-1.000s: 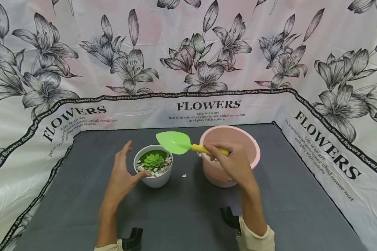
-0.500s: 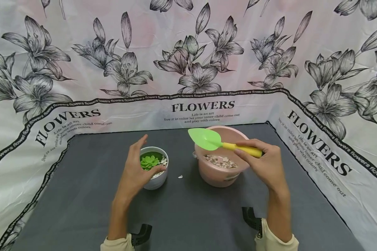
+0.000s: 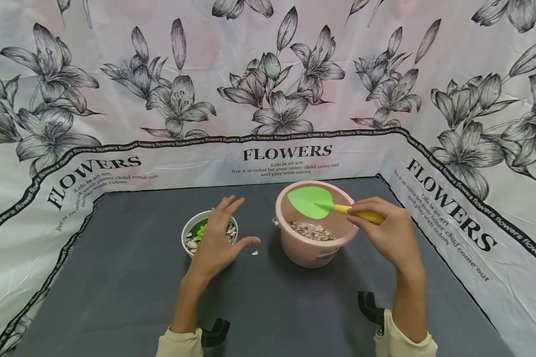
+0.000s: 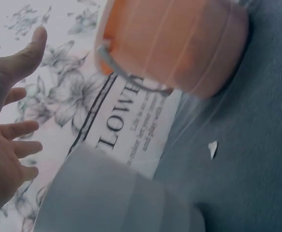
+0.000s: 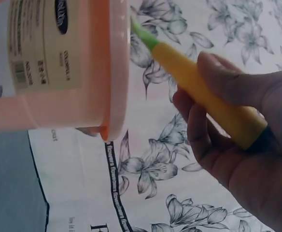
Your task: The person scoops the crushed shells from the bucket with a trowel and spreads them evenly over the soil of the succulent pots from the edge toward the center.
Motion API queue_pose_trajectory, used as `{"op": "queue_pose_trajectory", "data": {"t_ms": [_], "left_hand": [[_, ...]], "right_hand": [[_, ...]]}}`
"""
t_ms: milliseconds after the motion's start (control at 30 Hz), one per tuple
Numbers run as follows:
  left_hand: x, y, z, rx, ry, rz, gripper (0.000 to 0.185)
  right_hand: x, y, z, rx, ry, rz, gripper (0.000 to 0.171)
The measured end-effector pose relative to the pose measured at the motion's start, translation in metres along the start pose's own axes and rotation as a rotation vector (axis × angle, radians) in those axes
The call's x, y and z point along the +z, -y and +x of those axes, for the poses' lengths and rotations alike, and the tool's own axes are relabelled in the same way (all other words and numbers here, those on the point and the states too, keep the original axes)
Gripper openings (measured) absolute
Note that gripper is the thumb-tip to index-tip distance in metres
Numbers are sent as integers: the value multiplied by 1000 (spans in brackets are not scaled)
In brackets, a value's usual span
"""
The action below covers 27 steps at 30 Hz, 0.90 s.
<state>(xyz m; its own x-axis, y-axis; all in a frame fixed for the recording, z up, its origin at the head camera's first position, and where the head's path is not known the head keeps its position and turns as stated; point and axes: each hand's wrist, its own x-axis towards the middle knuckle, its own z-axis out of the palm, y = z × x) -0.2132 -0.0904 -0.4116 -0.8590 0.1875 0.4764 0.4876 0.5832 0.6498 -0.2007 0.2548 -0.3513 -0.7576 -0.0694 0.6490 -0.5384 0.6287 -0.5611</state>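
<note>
My right hand grips the yellow handle of a toy trowel, whose green blade hangs over the mouth of a pink bucket. Pale stone chips lie in the bucket's bottom. In the right wrist view, fingers and thumb wrap the yellow handle. My left hand, fingers spread and holding nothing, hovers over the white pot and hides part of it. A green succulent and more chips show inside that pot. The left wrist view has the pot's wall just below the hand.
One loose white chip lies on the grey table cover between pot and bucket. A wire handle hangs at the bucket's side. Behind and at both sides rises a flower-printed cloth.
The right hand has carried the trowel rightward, from near the pot to over the bucket. My left hand has moved right from the pot's left side, now covering part of it.
</note>
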Motion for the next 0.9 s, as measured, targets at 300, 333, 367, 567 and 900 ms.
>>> {"op": "queue_pose_trajectory", "data": {"t_ms": [300, 333, 367, 567, 900], "left_hand": [[28, -12, 13, 2, 103, 4, 93], [32, -14, 15, 4, 118, -5, 93], [36, -15, 16, 4, 133, -13, 92], [57, -21, 23, 22, 239, -68, 92], [66, -18, 23, 37, 160, -78, 74]], "right_hand": [[30, -5, 10, 80, 194, -402, 13], [34, -6, 11, 80, 216, -428, 13], [38, -7, 12, 73, 234, -452, 13], [55, -11, 17, 86, 303, -570, 28], [62, -4, 26, 218, 422, -479, 28]]}}
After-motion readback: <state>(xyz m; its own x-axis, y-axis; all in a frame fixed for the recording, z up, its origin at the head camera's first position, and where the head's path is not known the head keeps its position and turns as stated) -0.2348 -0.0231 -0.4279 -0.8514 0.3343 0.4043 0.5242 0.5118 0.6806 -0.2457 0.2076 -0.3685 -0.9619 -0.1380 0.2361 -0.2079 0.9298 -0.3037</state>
